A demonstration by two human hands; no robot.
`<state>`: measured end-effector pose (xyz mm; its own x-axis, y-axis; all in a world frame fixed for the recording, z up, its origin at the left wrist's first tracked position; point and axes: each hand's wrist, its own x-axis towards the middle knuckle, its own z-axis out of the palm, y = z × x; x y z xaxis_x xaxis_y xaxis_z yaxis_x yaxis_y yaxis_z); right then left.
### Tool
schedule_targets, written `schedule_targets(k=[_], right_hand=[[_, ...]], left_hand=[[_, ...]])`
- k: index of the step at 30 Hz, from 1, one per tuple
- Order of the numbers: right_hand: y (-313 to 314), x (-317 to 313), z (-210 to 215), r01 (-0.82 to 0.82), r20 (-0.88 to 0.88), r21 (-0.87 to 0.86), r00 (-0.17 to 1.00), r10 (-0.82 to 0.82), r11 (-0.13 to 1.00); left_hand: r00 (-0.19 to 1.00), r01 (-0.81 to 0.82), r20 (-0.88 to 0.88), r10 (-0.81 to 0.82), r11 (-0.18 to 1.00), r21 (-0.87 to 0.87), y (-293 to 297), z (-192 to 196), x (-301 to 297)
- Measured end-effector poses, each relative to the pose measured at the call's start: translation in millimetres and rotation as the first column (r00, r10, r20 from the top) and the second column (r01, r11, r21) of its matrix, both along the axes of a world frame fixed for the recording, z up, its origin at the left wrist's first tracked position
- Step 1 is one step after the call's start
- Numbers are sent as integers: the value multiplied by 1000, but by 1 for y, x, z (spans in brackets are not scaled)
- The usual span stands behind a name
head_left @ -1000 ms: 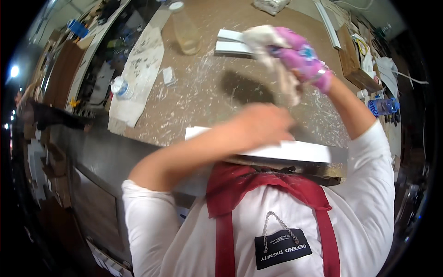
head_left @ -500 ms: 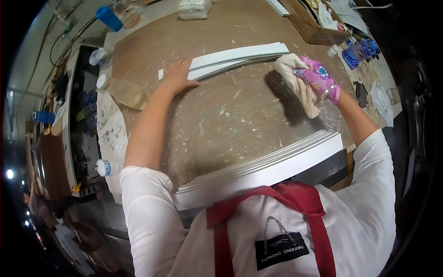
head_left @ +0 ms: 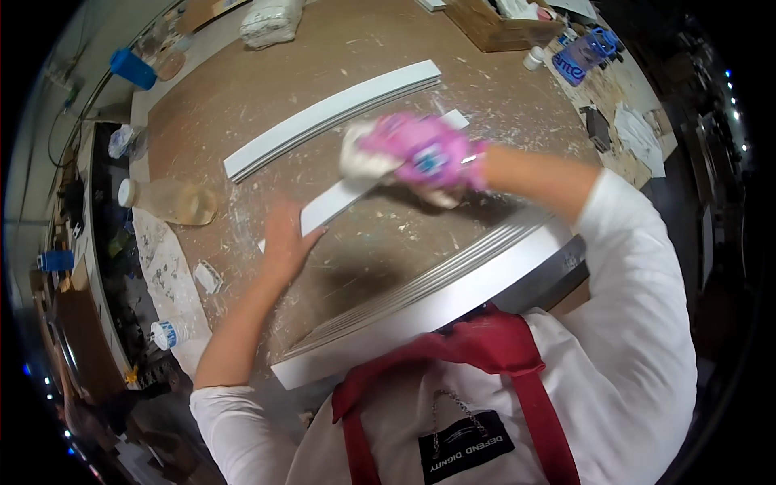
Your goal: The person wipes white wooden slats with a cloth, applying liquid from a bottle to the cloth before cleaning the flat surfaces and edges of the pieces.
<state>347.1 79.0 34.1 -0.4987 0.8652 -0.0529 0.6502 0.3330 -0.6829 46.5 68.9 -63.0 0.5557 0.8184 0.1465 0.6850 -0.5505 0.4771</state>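
A single narrow white strip point(head_left: 333, 204) lies slantwise on the brown worktable point(head_left: 477, 89). My bare left hand point(head_left: 284, 236) is over its left end, fingers on the far side and thumb on the near side, pinning it; the fingers are slightly blurred. My right hand point(head_left: 428, 153), in a pink flowered glove, grips a cream rag point(head_left: 364, 158) pressed on the strip's middle. Motion smears the glove and rag, and they hide part of the strip. Beyond them rests a small pile of white strips point(head_left: 335, 113). Nearest my body is a thicker stack of white strips point(head_left: 436, 303).
To the left lies a cloudy plastic bottle point(head_left: 174, 202), with a small white tub point(head_left: 164, 335) nearer. A blue cup point(head_left: 133, 69) and a wrapped white bundle point(head_left: 272, 23) are at the back. At far right are a wooden box point(head_left: 493, 32) and a purple-blue water bottle point(head_left: 584, 56).
One strip now lies apart, nearer me than the far pile. My left hand has come nearer with its end. My right hand and rag have swept left onto the strip. The view has shifted.
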Motion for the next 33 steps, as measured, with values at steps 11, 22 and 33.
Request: schedule_targets(k=[11,22,33], right_hand=[[31,182,-22,225,669,205,679,-304,953],[11,-23,-59,-372,688,198,712,142,907],[6,-100,-71,-358,160,-131,912,376,924]], left_hand=[[995,-95,0,95,995,1,-11,11,-25],[920,-247,252,301,943,-222,-40,-27,-92],[900,-270,278,336,930,-249,-47,-31,-102]])
